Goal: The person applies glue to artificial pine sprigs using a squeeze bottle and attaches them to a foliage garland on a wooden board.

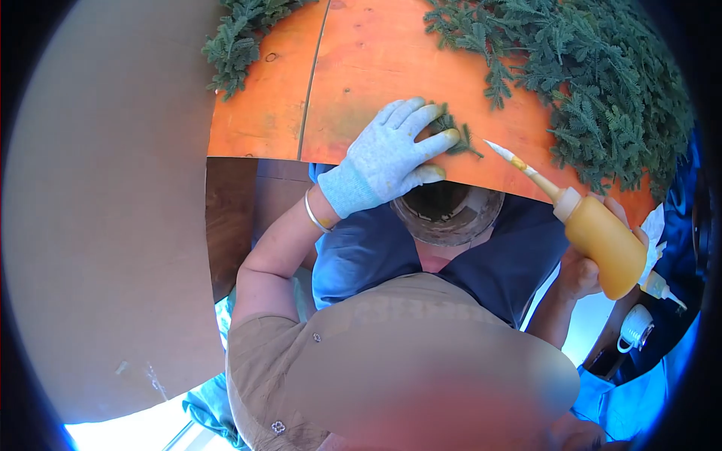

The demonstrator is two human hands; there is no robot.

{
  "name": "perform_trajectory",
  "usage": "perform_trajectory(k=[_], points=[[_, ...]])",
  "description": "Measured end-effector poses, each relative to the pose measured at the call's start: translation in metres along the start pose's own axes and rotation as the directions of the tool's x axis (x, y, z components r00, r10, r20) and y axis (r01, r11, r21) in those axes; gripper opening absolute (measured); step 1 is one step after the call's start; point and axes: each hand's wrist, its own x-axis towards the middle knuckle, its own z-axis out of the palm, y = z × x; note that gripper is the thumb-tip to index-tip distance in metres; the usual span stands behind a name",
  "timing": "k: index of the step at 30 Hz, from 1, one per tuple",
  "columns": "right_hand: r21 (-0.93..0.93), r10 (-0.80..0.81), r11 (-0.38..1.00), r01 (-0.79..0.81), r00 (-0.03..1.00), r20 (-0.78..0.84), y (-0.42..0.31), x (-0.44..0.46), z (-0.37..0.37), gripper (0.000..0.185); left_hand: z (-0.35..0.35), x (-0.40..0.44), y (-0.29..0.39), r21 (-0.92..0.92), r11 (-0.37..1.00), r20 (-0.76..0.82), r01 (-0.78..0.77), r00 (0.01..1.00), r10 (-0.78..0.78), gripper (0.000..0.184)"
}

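Observation:
My left hand [398,146] wears a pale glove with yellowish stained fingertips. It rests on an orange wooden board [376,60], fingers apart, touching a small green fir sprig [462,139] that lies partly beneath them. In my bare right hand [583,272] is a yellow squeeze bottle [602,240], tilted so that its long nozzle points up and left. The whitish nozzle tip is near the sprig, with a small gap between them. Parts of my right-hand fingers are hidden behind the bottle.
A large pile of fir branches [609,83] covers the board's right side, with another bunch [244,41] at its upper left. Below the board's front edge stands a round bucket [451,222] between my knees. A brown panel [105,210] fills the left. A white cup-like container [636,328] is at lower right.

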Motion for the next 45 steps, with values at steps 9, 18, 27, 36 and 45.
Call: perform_trajectory(k=[9, 18, 27, 36, 45], points=[[0.125, -0.04, 0.992, 0.014, 0.977, 0.21, 0.007, 0.009, 0.02, 0.086, -0.003, -0.003, 0.003, 0.051, 0.998, 0.06, 0.027, 0.998, -0.03, 0.05], [0.112, -0.086, 0.992, 0.053, 0.944, 0.318, 0.004, 0.014, 0.042, 0.084, -0.002, -0.004, 0.0, 0.034, 0.999, 0.042, 0.029, 0.999, -0.031, 0.05], [0.033, -0.074, 0.997, 0.067, 0.926, 0.37, -0.011, 0.014, 0.035, 0.08, -0.001, -0.005, 0.001, 0.056, 0.998, 0.007, 0.014, 1.0, -0.015, 0.048], [0.078, -0.071, 0.996, 0.047, 0.939, 0.337, -0.011, 0.012, 0.019, 0.081, 0.002, -0.004, 0.004, 0.094, 0.995, -0.022, 0.027, 0.999, -0.025, 0.043], [0.067, -0.047, 0.997, 0.028, 0.952, 0.302, -0.006, 0.006, -0.002, 0.082, 0.008, 0.005, 0.012, 0.144, 0.986, -0.08, 0.088, 0.994, -0.077, 0.032]])
